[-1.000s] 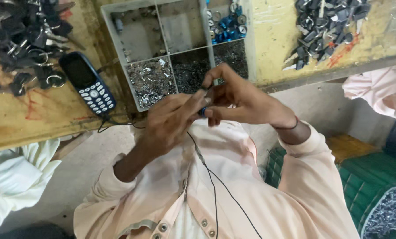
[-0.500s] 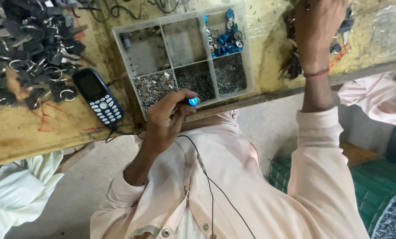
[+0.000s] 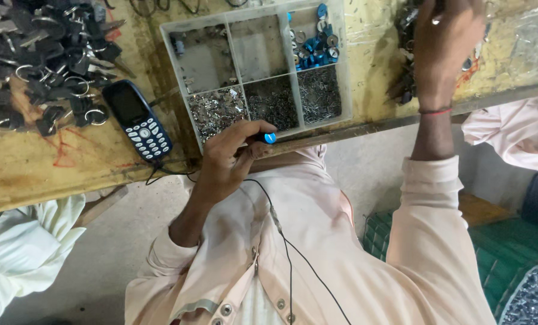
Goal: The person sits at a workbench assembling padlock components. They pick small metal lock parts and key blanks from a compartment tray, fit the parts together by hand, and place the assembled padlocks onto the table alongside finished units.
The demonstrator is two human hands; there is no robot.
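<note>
Left hand (image 3: 230, 159): my fingers pinch a small blue cap (image 3: 270, 138) at the bench edge, just below the tray (image 3: 341, 66) of metal bits. Right hand (image 3: 446, 45): reaching into a pile of keys (image 3: 404, 78) past the tray; whether it grips any, I cannot tell. Phone (image 3: 138, 119): left of the tray, beside more keys (image 3: 46, 54)

The fingertips of the right hand (image 3: 446, 45) are cut off by the top edge, above the compartment tray (image 3: 221, 21). What is gripped there cannot be told. The blue piece (image 3: 269, 138) below the tray is perhaps a cap, being half covered by the left hand (image 3: 230, 159).
</note>
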